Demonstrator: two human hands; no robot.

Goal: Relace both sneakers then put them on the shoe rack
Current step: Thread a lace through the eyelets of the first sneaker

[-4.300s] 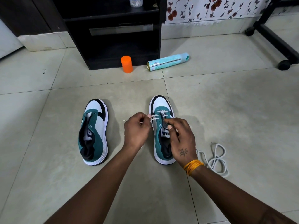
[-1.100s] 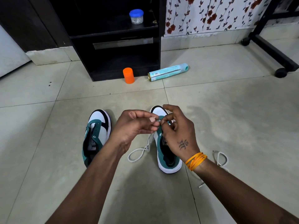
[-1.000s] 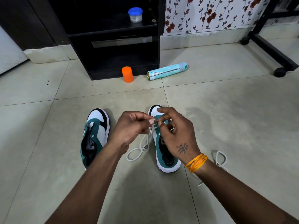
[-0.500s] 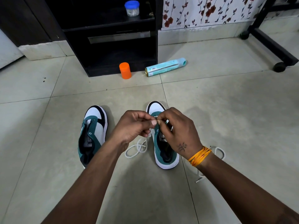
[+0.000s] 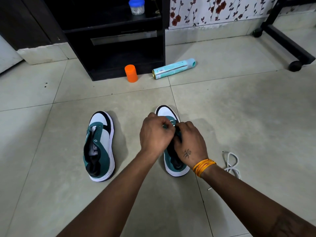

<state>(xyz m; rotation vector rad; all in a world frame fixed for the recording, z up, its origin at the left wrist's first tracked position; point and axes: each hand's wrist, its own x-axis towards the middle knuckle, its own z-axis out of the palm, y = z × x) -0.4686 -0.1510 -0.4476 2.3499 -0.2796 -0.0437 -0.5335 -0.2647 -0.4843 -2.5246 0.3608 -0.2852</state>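
Head view, floor: pale tiled floor (image 5: 239,117) with dark grout lines.
Left sneaker: a teal, white and black sneaker (image 5: 99,146) stands on its sole left of the hands, toe pointing away, no lace showing in its eyelets, tongue open.
Right sneaker: the matching sneaker (image 5: 172,161) stands beside it, well apart, toe away; its middle is hidden under both hands, only the white toe and the heel show.
Left hand: the left hand (image 5: 154,133) is over the front of the right sneaker, fingers curled down at the eyelets, pinching something small there; the lace itself is mostly hidden by the knuckles.
Right hand: the right hand (image 5: 189,142) lies over the sneaker's tongue, fingers curled into the eyelet area and touching the left hand's fingertips; whether it pinches the lace or the upper I cannot tell. An orange thread band (image 5: 203,165) circles the wrist.
Lace: a short white stretch shows across the front eyelets (image 5: 172,122) between the hands.
Loose lace: a white lace (image 5: 232,163) lies looped on the floor right of the right wrist.
Rack: a black shelf unit (image 5: 119,40) stands against the wall ahead, a blue-lidded jar (image 5: 136,6) on its upper shelf.
Near the rack: an orange container (image 5: 131,73) stands upright at its foot; a pale teal spray can (image 5: 173,68) lies on its side just right of it.
Far right: a black frame on castors (image 5: 290,48).
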